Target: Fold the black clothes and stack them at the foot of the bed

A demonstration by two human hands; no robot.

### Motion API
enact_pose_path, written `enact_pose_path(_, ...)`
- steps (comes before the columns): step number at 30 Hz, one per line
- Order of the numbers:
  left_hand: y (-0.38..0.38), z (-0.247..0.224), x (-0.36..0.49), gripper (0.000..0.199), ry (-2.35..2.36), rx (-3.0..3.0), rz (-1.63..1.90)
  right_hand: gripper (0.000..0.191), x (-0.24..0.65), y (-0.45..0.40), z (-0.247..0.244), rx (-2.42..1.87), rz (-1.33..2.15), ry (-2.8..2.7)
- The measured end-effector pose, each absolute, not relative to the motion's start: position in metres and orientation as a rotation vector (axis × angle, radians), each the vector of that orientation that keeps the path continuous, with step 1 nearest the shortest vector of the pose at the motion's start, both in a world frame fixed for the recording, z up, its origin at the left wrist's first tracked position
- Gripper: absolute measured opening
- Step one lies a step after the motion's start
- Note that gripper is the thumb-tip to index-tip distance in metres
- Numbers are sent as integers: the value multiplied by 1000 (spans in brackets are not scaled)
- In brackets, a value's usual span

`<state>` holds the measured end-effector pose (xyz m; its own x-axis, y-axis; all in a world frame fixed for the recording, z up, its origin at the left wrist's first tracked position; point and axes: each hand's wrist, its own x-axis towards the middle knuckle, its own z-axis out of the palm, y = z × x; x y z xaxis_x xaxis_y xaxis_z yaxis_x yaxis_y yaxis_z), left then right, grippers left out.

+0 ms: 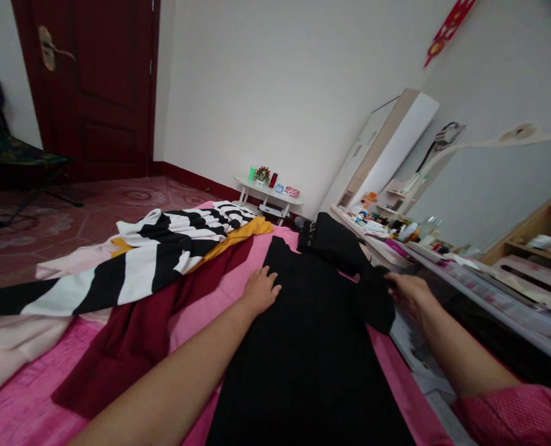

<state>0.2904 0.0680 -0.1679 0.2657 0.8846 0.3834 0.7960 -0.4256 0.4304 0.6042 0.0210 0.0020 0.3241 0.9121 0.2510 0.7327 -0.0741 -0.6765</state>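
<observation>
A black garment [312, 347] lies spread on pink bedding [196, 316]. On its left edge rests my left hand [260, 290], palm down with the fingers apart. At the garment's right side, my right hand [409, 294] has its fingers closed on a black sleeve or fold of cloth [377, 297]. Bunched at the garment's far end is more black cloth [333, 241] with a beaded or patterned strip. To the left lie a black-and-white striped garment [136, 272], a dark red one [131, 347] and a yellow one [251, 230].
A dressing table [480, 285] crowded with bottles and boxes runs along the right, close to my right arm. A small white shelf [268, 192] stands by the far wall. A folding chair [15, 148] is at the left, near a dark red door [93, 87].
</observation>
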Motion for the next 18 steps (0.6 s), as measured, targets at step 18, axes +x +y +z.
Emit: enact_pose_path(18,60,-157,294,26,1090,2620,979,49,627,-162,-89,-2255,309,-1837)
